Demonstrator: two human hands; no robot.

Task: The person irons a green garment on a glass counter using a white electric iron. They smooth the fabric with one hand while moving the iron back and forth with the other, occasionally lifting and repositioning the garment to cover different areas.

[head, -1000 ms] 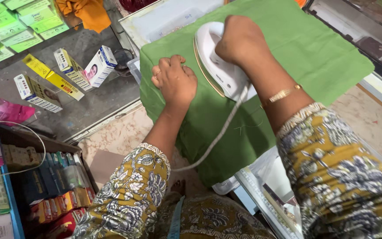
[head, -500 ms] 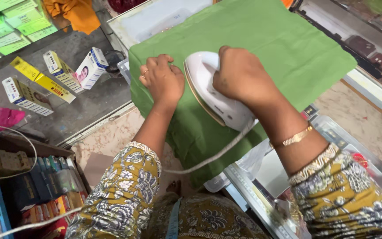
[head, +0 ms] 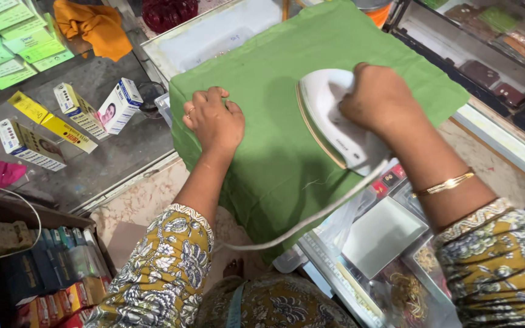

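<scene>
Far left, I logged a dark counter top (head: pixel 101 161) carrying small cartons: a yellow box (head: pixel 51 122), a blue-and-white box (head: pixel 119 105) with a face printed on it, and pale green packets (head: pixel 13 36) fanned out at the top corner. An orange cloth (head: pixel 95 27) lay bunched above them. Below the counter, a shelf of small coloured packets (head: pixel 44 273) showed at the bottom left, with a thin white wire looped near it.

Moving right, I noted the left hand (head: pixel 214 121) resting on the green cloth (head: pixel 287 91), knuckles up, fingers curled under and pressed down on the fabric near its left edge; it grasped nothing that I could see. A ring showed on one finger. The sleeve was yellow with a floral print.

The green cloth lay spread flat over a raised surface at centre frame, its near edge hanging down towards the person.

Right of centre, the right hand (head: pixel 384 100) was closed round the handle of a white electric iron (head: pixel 335 121), which sat on the cloth with its nose pointing up and to the left. Its white cord (head: pixel 311 222) trailed down off the cloth's edge. A gold bangle (head: pixel 443 183) sat on the right wrist.

Far right, I saw a glass display case (head: pixel 493 61) holding dark and coloured items, too small to identify.
</scene>
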